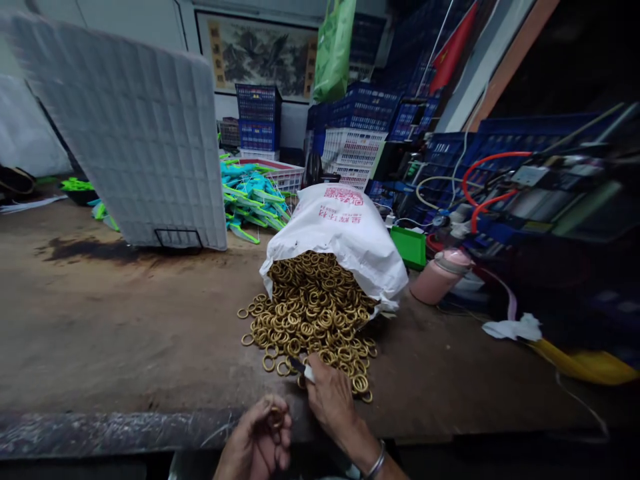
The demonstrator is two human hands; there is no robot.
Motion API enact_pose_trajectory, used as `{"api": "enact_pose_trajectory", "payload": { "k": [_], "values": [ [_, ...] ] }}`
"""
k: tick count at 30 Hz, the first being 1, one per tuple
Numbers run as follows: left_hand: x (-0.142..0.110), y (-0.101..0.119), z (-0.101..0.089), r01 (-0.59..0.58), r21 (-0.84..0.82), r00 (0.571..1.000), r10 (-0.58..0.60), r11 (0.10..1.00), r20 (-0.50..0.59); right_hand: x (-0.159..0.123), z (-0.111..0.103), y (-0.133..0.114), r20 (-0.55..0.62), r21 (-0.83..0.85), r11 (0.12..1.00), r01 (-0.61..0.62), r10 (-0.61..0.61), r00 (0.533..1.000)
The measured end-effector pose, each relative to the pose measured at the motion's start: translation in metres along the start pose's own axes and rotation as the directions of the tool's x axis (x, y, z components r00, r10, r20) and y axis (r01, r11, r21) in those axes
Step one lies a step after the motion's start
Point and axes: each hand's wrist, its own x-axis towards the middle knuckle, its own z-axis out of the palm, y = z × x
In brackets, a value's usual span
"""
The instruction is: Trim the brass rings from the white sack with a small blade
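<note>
Brass-coloured rings spill in a heap from the mouth of a white sack lying on its side on the table. Near the table's front edge, my left hand has curled fingers, with one ring pinched between thumb and fingertips. My right hand is closed at the near side of the heap. From its grip sticks a dark, narrow, blade-like tip with a white part by the thumb, which looks like a small knife. The rest of that tool is hidden by the hand.
A tall pale padded panel stands on the table at left. Behind are cyan and lime-green pieces and stacked blue crates. A pink bottle, a green tray and machinery with orange hoses are at right.
</note>
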Motion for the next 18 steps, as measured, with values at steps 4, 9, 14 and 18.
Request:
{"api": "enact_pose_trajectory", "payload": {
  "k": [4,9,14,18],
  "values": [
    [-0.002,0.004,0.009,-0.006,-0.011,0.998,0.006,1.0,-0.057,0.002,-0.007,0.002,-0.074,0.089,0.995,0.044,-0.037,0.997],
    [0.005,0.002,0.015,-0.164,0.366,0.973,0.211,0.916,-0.091,0.006,-0.007,0.004,-0.069,0.268,0.959,0.095,-0.079,0.994],
    [0.014,-0.002,0.01,-0.434,0.806,0.818,0.551,0.402,0.165,0.01,-0.008,0.001,0.109,0.638,0.767,-0.071,0.001,0.994],
    [0.016,-0.001,0.006,-0.567,0.821,0.704,0.559,0.07,0.439,0.005,-0.014,-0.007,0.298,0.823,0.493,-0.283,0.05,0.953]
  ]
}}
